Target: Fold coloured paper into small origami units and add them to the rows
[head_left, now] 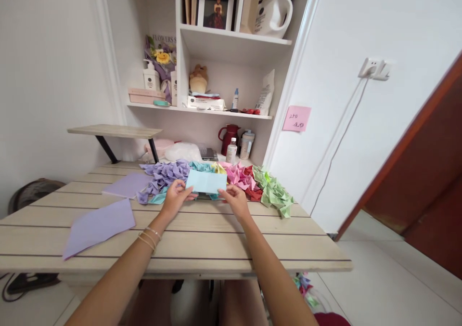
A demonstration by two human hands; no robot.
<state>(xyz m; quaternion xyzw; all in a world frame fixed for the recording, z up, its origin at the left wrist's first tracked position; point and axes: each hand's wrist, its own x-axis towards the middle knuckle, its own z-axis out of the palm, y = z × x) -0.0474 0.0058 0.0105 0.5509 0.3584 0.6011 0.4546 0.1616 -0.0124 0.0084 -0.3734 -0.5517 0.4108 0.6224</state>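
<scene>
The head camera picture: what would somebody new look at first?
Probably the bright heap of folded paper pieces in lilac, blue, pink, red and green, spread along the far side of the pale slatted wooden table. Next comes the rectangular pale blue paper sheet, held between the left hand and right hand. A squarish pink paper note stands out on the white wall, right of the white shelves.

Matt light-blue paper sheet, smooth wood-look tabletop, glossy plastic jug

Pink note: "250", line below unclear. Backing behind flowers: "FLOWERS S", rest hidden.
</scene>
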